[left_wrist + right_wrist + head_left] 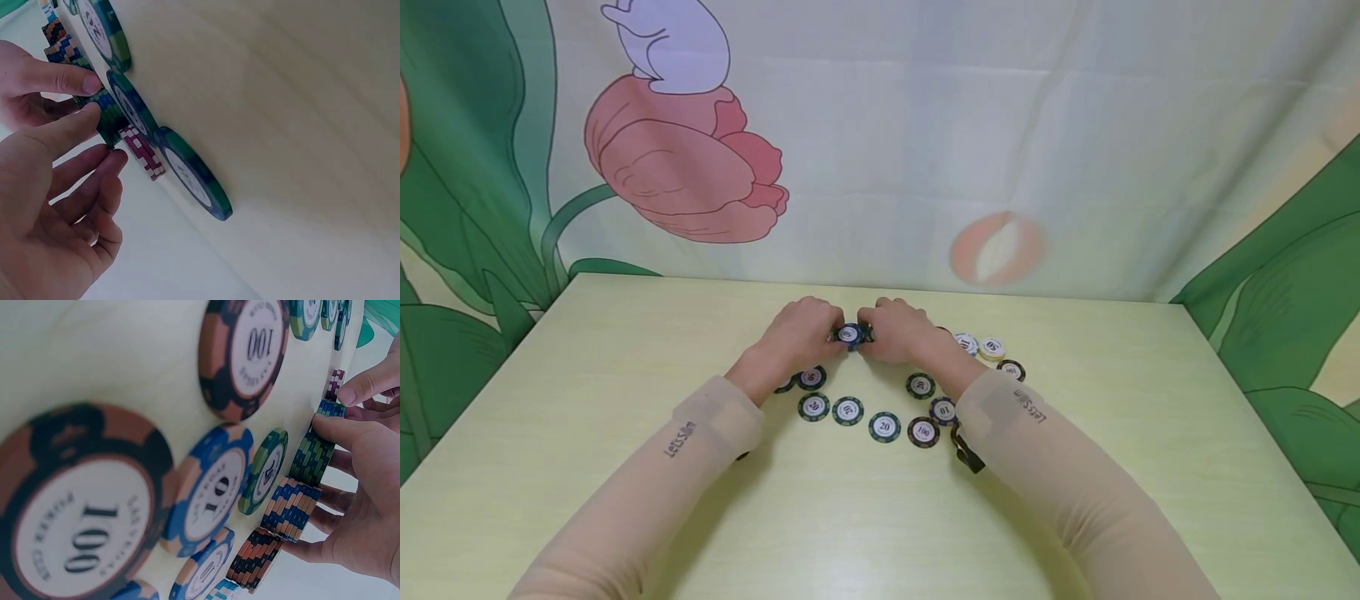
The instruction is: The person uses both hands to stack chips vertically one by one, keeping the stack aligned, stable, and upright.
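Observation:
Both hands meet at the table's far middle, over a short stack of blue-and-green poker chips. My left hand pinches the stack from the left, thumb at its near side. From the right, my right hand grips it too, its thumb on the near side. Beside the right fingers stand a green stack, a blue-and-peach stack and a black-and-orange stack. A maroon-and-white stack stands just past the left fingertips.
Loose chips lie flat nearer the front, among them a green 20 chip, a brown-and-black 100 chip and a blue 10 chip. White-and-yellow chips lie right of the right forearm. A printed curtain hangs behind the table.

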Demonstrator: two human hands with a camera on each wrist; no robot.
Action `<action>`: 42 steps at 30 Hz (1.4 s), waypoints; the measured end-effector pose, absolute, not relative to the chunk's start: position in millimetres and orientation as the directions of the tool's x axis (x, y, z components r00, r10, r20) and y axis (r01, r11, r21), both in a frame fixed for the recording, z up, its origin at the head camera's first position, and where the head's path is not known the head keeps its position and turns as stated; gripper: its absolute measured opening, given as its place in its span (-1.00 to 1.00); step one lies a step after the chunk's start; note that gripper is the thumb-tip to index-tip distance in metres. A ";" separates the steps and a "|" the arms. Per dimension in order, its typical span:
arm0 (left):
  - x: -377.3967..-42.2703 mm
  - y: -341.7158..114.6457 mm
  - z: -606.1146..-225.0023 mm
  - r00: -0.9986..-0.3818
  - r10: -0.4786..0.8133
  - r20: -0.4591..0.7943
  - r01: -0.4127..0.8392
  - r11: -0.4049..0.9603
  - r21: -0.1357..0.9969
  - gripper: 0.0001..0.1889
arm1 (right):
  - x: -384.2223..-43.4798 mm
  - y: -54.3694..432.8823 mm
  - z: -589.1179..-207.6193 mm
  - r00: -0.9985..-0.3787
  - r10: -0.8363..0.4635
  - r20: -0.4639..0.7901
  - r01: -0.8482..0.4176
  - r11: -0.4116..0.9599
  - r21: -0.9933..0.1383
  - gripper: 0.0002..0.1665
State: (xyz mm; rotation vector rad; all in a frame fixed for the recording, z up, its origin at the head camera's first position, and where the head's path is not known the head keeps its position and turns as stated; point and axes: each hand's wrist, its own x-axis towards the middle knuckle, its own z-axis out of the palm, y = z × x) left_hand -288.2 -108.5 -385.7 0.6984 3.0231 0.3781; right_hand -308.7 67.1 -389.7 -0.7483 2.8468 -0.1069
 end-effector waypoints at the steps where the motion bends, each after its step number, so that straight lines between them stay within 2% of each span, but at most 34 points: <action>1: -288.3 -108.3 -386.0 -0.900 0.435 0.040 0.431 0.870 0.237 -0.72 | -308.9 67.0 -390.0 -0.852 -0.495 -0.168 -0.481 0.868 -0.119 -0.58; 10: -290.6 -105.7 -387.4 -0.900 0.433 0.043 0.431 0.872 0.232 -0.72 | -307.3 67.3 -387.7 -0.850 -0.500 -0.163 -0.485 0.865 -0.127 -0.62; 34: -292.5 -103.9 -389.9 -0.889 0.452 0.077 0.457 0.865 0.206 -0.76 | -307.4 67.2 -386.2 -0.854 -0.493 -0.167 -0.482 0.870 -0.106 -0.56; 42: -287.4 -107.8 -386.8 -0.898 0.434 0.070 0.439 0.872 0.216 -0.67 | -307.9 66.5 -387.7 -0.853 -0.494 -0.168 -0.481 0.870 -0.112 -0.59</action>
